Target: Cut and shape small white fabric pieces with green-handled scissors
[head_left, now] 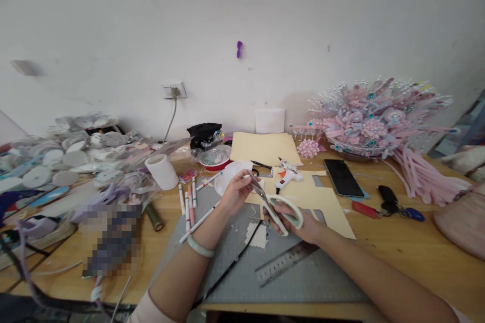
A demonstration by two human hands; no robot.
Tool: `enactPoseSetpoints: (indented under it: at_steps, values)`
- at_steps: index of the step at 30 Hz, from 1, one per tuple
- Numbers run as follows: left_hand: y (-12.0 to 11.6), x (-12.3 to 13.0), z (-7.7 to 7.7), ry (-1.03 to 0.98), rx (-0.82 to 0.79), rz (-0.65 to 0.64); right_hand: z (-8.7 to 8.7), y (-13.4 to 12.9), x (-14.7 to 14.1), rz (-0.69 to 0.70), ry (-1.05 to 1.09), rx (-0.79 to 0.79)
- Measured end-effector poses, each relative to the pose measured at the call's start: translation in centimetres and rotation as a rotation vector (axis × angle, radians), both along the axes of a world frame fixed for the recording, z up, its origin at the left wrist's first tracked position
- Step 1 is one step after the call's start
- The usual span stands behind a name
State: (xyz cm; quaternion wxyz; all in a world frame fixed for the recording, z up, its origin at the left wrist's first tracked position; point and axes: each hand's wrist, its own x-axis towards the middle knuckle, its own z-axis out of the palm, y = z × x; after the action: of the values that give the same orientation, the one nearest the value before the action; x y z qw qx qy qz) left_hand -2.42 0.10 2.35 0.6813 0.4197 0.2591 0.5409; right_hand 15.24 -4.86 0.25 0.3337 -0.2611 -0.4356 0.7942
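Note:
My right hand point(290, 219) grips scissors point(282, 212) with pale green and white handles, their blades pointing up and left. The blade tips reach the fingers of my left hand point(238, 189), which are pinched together; whatever they hold is too small to make out. Behind my left hand lies a round white piece point(227, 177). Both hands are above a grey cutting mat point(303, 280). Below them are a steel ruler point(282, 265), a torn cream scrap point(256, 235) and a black cable point(231, 267). Cut cream card point(335, 209) lies beyond the right hand.
Markers point(188, 207) and a white roll point(161, 171) stand left of the mat. Behind are a white glue gun point(288, 177) and cream sheets point(265, 146). To the right are a phone point(343, 176), keys point(390, 204) and a pink beaded headpiece point(371, 121). White discs point(38, 175) crowd the far left.

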Motion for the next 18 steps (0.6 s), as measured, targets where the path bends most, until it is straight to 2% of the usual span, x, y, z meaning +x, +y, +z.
enactPoseSetpoints:
  at_steps: [8,14,18]
  values:
    - [-0.24,0.12,0.32,-0.082,0.006,-0.020,0.64,-0.06,0.02,0.045,0.108,-0.086]
    - [-0.31,0.31,-0.05,-0.100,-0.040,0.001,0.65,-0.11,0.03,0.034,0.099,-0.078]
    - [-0.15,0.37,-0.14,-0.088,-0.015,0.023,0.43,-0.04,0.08,0.022,0.065,-0.056]
